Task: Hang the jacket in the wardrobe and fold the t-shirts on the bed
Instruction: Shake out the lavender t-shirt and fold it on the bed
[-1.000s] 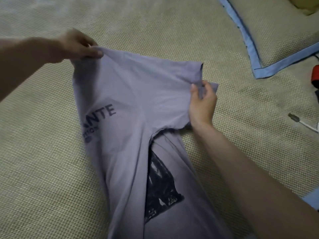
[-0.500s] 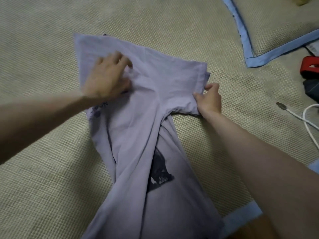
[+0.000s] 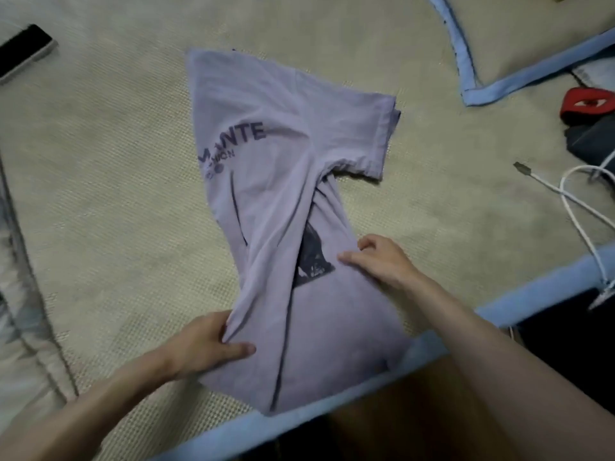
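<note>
Once you let go of the sleeves, both hands dropped to the t-shirt's (image 3: 276,181) lower half on the bed (image 3: 109,181): left hand (image 3: 206,344) pinched its edge, right hand (image 3: 382,261) rested loosely curled, ready for folding.

Both hands have left the top of the t-shirt (image 3: 283,181) and come down to its lower half. Left hand (image 3: 208,344), which a second ago pinched the upper corner in the air and then pressed flat near the lettering, now grips the left edge near the hem, thumb lying on the cloth. Right hand (image 3: 382,261), earlier holding the sleeve, now rests on the right edge beside the dark print, apparently pinching a fold, though blur hides the fingertips. The shirt's top, formerly lifted, now lies flat on the mat (image 3: 116,194), sleeve spread right, lettering uncovered.
</note>
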A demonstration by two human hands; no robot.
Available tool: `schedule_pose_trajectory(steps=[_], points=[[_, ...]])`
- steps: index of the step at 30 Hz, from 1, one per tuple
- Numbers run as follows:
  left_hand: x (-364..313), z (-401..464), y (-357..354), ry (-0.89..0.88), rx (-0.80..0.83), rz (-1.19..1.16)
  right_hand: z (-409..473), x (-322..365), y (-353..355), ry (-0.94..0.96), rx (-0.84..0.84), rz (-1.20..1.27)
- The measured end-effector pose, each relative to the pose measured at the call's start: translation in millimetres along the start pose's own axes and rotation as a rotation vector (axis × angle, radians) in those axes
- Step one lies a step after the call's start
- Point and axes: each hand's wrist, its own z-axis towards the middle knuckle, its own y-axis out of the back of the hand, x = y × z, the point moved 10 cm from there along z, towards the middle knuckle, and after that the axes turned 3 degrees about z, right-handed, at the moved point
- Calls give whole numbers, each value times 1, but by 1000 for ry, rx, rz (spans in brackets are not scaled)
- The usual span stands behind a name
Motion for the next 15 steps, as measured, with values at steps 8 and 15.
schedule_pose_trajectory(steps=[8, 15], points=[[-81, -64, 17, -201, -467, -194, -74, -60, -39, -49, -22, 115], [-156, -62, -46, -246, -484, 29, -108, -49, -34, 113, -248, 173]])
